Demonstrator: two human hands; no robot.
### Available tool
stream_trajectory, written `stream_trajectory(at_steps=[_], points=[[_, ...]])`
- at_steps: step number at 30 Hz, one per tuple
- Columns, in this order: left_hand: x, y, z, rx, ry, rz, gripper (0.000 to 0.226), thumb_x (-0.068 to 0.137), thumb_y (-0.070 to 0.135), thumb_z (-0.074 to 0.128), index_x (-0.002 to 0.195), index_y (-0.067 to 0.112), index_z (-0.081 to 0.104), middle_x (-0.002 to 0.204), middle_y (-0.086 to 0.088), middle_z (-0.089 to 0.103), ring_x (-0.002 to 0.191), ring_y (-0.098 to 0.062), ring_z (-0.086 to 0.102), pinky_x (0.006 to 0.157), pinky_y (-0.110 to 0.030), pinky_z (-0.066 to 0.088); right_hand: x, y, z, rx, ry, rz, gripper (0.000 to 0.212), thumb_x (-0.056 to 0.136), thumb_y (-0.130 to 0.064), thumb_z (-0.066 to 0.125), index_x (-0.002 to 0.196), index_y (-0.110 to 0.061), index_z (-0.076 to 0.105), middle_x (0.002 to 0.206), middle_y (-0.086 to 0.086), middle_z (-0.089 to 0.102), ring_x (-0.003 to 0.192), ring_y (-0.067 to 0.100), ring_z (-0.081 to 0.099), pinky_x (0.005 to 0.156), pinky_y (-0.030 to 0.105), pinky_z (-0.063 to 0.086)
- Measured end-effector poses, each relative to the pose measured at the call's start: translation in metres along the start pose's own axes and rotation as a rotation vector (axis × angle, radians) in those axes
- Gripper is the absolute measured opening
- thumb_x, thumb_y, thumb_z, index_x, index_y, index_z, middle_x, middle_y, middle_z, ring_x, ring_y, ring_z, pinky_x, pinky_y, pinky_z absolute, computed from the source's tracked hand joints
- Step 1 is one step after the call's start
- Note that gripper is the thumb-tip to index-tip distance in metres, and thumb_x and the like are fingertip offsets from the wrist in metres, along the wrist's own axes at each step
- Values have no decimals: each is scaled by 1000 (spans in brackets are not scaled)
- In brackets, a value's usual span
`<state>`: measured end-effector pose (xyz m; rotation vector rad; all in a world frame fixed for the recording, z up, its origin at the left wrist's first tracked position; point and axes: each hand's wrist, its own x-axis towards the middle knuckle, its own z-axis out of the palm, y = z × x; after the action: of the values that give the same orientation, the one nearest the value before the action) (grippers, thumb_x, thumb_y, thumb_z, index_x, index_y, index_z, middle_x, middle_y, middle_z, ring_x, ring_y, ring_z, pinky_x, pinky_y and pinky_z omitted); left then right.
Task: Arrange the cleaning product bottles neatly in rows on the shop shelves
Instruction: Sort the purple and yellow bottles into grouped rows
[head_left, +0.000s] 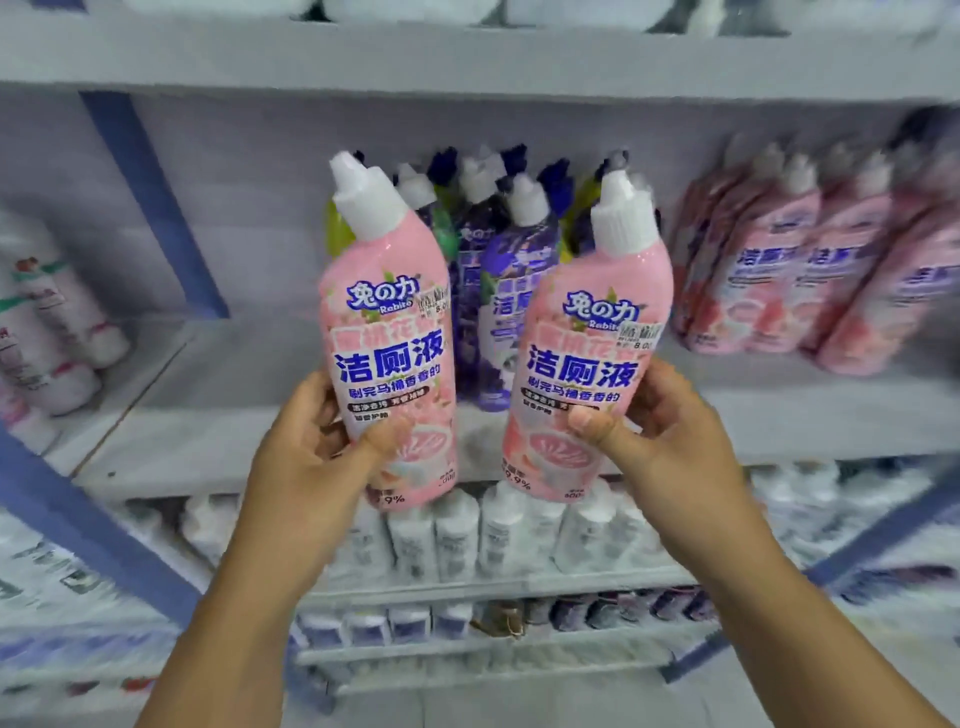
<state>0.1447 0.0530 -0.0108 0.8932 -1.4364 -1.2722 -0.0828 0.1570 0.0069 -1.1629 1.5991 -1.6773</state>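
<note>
On the far left of the middle shelf (249, 415), white bottles with red and green markings (57, 332) lean in a blurred cluster beside a blue upright post (150, 197). Nearer the middle, the left hand (322, 447) grasps the lower half of a pink bottle (389, 332) with a white nozzle cap, thumb across its label, holding it upright in front of the shelf. Behind and between the two held bottles, purple bottles (498, 291) with white and dark blue caps stand on the shelf. The right hand (654, 436) grasps a second pink bottle (587, 364), tilted slightly to the left, thumb pressed on its front. Both held bottles are close together but apart. On the far right, a row of pink bottles (810, 275) leans on the same shelf. Below, white bottles (483, 535) fill a lower shelf.
</note>
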Motion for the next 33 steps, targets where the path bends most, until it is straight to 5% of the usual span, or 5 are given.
stream_trajectory(at_steps=[13,27,33], points=[[-57,2,244,-77,-179,-9,44,86,4,73,115,35,63,107,14,77,96,-4,74,68,-16,56,-24,12,-247,-73,146,1,39,90,-8,72,124,-26,64,112,-11,75,106,5,69,87,25,60],[47,-59,353,-8,-212,-73,30,90,8,73,110,29,64,100,20,77,90,-1,74,68,-14,56,97,73,-310,-101,73,50,39,97,-8,64,132,-25,57,124,-6,71,115,12,68,98,39,56],[89,-76,382,50,-272,-88,34,89,15,76,108,39,61,99,25,76,91,4,72,69,-10,53,137,88,-325,-126,-4,3,47,99,-4,59,142,-21,48,131,-9,67,122,8,64,98,26,54]])
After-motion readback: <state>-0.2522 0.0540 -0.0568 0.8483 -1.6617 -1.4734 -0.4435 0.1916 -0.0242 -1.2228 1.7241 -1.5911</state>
